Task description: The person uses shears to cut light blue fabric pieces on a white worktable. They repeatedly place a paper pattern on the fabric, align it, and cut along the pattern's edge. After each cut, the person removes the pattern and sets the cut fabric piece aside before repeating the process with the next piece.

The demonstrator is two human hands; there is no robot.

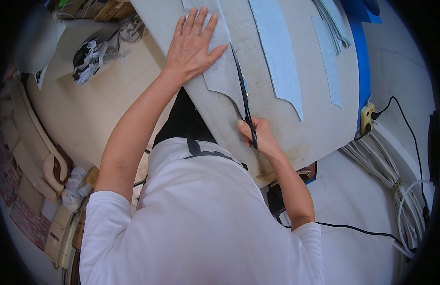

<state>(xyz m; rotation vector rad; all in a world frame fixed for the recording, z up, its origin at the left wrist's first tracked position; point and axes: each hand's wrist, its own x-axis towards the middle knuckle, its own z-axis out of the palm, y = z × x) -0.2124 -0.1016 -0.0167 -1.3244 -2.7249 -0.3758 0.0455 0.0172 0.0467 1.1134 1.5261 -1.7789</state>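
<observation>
My left hand [194,50] lies flat with spread fingers on a pale grey pattern piece [220,80] on the table. A thin strip of light blue shows along that piece's right edge. Closed around the handles of long black scissors [242,80], my right hand [262,135] rests near the table's near edge. The scissor blades point away from me along the piece's right edge; whether they are parted is hard to make out. To their right lies a long light blue fabric piece [279,57] with a curved near end.
Farther right on the grey table [319,118] are a narrower blue fabric piece [328,66] and folded fabric [335,23]. A yellow power socket [367,118] with black plugs sits by the right edge, near bundled cables [381,164]. Plastic bags [94,57] lie on the floor, left.
</observation>
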